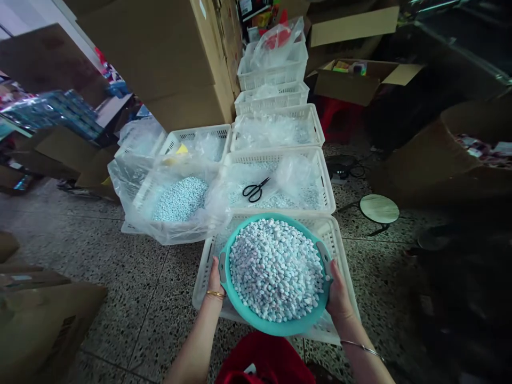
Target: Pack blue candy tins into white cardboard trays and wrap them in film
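Note:
A round teal basin [276, 326] heaped with small pale white-blue pieces [278, 269] is held over the nearest white crate [342, 250]. My left hand [216, 277] grips its grey left handle, and my right hand [338, 290] grips the handle on the right. Black scissors [256, 190] lie on the plastic covering the crate [328, 186] just beyond. To the left, an open plastic bag [216, 218] lines another crate and holds a pile of small light-blue pieces [182, 199].
More white crates [318, 125] with plastic run away from me beside tall cardboard boxes [192, 80]. An open carton [348, 88] rests on a red stool [342, 118]. A small round-topped stand [379, 208] is at the right, and cartons [52, 320] sit at the lower left.

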`<state>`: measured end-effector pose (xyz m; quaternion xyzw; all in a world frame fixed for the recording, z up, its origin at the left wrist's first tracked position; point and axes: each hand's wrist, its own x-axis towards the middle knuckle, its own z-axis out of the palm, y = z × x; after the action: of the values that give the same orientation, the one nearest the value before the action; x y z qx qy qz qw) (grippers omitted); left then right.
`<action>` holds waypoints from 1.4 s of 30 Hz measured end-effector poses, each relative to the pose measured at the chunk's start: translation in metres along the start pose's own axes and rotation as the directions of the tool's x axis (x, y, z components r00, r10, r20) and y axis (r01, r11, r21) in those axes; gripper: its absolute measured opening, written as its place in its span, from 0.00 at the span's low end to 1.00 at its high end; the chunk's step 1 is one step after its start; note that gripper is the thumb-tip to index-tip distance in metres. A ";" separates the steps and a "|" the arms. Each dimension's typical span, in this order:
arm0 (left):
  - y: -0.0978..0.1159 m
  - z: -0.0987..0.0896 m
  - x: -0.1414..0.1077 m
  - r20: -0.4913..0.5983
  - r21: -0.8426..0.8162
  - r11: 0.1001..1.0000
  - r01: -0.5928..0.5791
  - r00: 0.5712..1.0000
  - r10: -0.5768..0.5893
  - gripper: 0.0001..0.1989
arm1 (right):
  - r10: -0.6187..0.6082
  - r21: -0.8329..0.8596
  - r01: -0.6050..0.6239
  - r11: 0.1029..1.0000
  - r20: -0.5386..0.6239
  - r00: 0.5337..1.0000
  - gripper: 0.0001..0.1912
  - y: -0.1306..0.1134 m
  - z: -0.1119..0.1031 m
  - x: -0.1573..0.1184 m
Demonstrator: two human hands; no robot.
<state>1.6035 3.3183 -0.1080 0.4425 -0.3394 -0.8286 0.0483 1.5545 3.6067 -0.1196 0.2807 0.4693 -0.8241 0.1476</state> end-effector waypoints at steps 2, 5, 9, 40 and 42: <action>0.002 -0.006 -0.005 -0.017 -0.011 1.000 0.002 1.000 -0.002 0.27 | 0.000 -0.014 0.000 1.000 -0.028 1.000 0.32 -0.002 0.004 -0.010; 0.010 -0.020 -0.018 0.068 -0.041 0.999 -0.003 0.998 0.005 0.31 | 0.020 -0.012 -0.020 1.000 -0.015 1.000 0.34 -0.001 0.011 -0.029; 0.026 -0.056 -0.041 0.195 -0.075 0.997 0.007 0.981 0.008 0.36 | -0.008 -0.024 0.008 1.000 0.002 1.000 0.35 0.009 0.025 -0.065; 0.387 -0.569 -0.049 -0.084 -0.469 0.833 -0.295 0.953 0.291 0.35 | 0.298 -0.369 -0.096 0.924 0.539 0.788 0.36 0.401 0.528 -0.238; 0.425 -0.598 -0.032 -0.123 -0.490 0.809 -0.324 0.945 0.304 0.35 | 0.356 -0.405 -0.126 0.905 0.562 0.747 0.35 0.433 0.585 -0.229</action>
<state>1.9875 2.6943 -0.0544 0.3682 -0.1787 -0.8600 0.3048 1.7673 2.8781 -0.0462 0.0210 0.4883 -0.7488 0.4476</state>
